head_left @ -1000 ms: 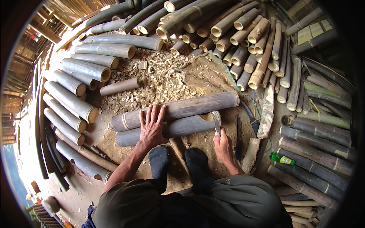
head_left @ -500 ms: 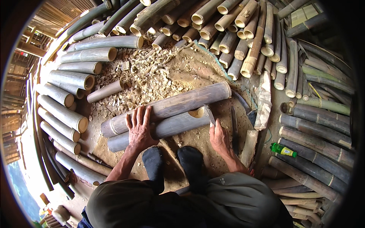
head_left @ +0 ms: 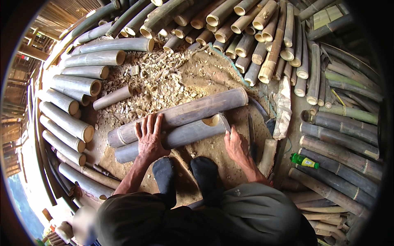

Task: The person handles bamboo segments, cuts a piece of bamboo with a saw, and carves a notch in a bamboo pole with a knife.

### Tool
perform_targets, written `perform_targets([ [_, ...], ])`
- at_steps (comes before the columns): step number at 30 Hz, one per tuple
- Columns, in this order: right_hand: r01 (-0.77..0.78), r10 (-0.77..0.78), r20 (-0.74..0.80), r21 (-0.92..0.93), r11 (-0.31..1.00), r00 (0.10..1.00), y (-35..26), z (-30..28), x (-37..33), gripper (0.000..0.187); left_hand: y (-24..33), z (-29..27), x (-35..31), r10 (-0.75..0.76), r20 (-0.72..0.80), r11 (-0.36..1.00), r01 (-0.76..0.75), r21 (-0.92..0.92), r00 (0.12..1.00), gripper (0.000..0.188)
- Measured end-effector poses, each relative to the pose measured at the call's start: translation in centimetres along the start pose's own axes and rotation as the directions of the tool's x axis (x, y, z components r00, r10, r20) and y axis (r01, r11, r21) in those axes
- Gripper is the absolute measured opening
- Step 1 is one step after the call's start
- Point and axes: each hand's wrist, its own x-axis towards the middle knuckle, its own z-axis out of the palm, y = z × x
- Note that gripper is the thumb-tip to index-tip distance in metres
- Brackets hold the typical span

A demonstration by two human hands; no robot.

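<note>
Two thick bamboo sections lie side by side on the ground before my feet. The farther bamboo section (head_left: 205, 105) is longer and brownish. On the nearer, grey bamboo section (head_left: 186, 133), a scooped notch opens near its right end. My left hand (head_left: 150, 137) lies across both with its fingers spread, pressing down on them. At the right end of the grey section, my right hand (head_left: 237, 143) is closed round a knife, its handle mostly hidden in the fingers. The thin knife blade (head_left: 225, 122) rests against the bamboo's cut end, beside the notch.
Wood chips (head_left: 154, 84) cover the ground beyond the bamboo. A long dark blade (head_left: 251, 137) and a curved tool (head_left: 259, 108) lie right of my right hand. Stacked bamboo (head_left: 78, 124) lines the left, back and right. A green bottle (head_left: 304, 160) rests on the right-hand stack.
Both hands and the bamboo stay nearly in place; the knife blade has shifted very slightly at the cut end. A blurred pale shape shows at the lower left.
</note>
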Motion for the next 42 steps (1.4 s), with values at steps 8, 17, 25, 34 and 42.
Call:
perform_targets([
  [8,0.174,-0.173,-0.024,0.195,0.965,0.985,-3.3,2.0,-2.1,0.021,-0.6,0.5,0.0,-0.005,-0.009,1.0,0.005,0.014,1.0,0.135],
  [17,0.164,-0.16,-0.038,0.229,0.959,0.986,-3.4,4.1,-1.5,0.03,-0.9,1.0,-0.3,0.009,-0.037,1.0,-0.008,0.016,0.999,0.142],
  [25,0.022,-0.029,0.058,0.115,0.993,0.998,-5.0,2.9,-1.5,0.023,-0.7,0.3,-0.4,0.012,-0.024,1.0,-0.012,0.0,1.0,0.135],
  [34,-0.105,0.173,-0.2,0.313,0.944,0.964,0.6,2.9,-8.9,0.054,-1.4,1.0,-4.7,0.092,-0.127,0.986,-0.108,-0.128,0.988,0.139],
  [42,-0.244,0.236,-0.177,-0.023,0.97,0.956,5.5,8.9,-14.8,0.079,-2.1,1.9,-7.5,0.01,0.102,0.999,-0.005,-0.049,0.995,0.097],
])
